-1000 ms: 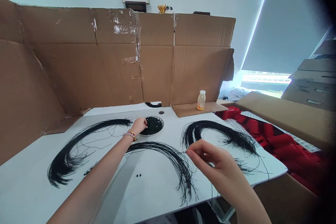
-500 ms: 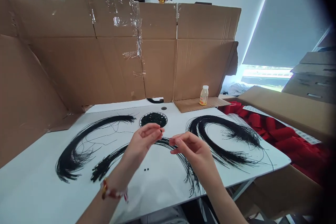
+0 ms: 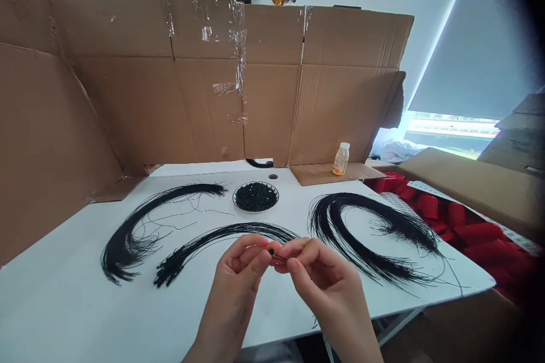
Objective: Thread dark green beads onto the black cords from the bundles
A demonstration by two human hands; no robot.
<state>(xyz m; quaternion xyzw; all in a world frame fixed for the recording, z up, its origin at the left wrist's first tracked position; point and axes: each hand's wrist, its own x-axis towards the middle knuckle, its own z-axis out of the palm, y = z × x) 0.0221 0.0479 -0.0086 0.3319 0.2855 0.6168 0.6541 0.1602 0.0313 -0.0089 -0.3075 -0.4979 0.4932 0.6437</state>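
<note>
My left hand (image 3: 236, 281) pinches a small dark green bead (image 3: 271, 251) between thumb and forefinger. A thin dark cord (image 3: 280, 258) is held in the closed fingertips of my right hand (image 3: 332, 278). The cord's end meets the bead or lies right beside it; whether it passes through is too small to tell. Behind my hands curves a bundle of black cords (image 3: 221, 232), its left end thick with dark tips. Beyond it stands a round dish (image 3: 234, 198) heaped with dark green beads (image 3: 255, 196).
Black cord bundles lie at the left (image 3: 128, 227) and right (image 3: 340, 215) of the white table (image 3: 128, 323). A small bottle (image 3: 341, 160) stands on a cardboard flap by the cardboard wall (image 3: 204, 113). Beyond the right edge, an open box holds red items (image 3: 430, 204).
My hands have come together and lower in view, bringing cord and bead to each other. The view has shifted slightly. Two small beads seen on the table earlier no longer show.
</note>
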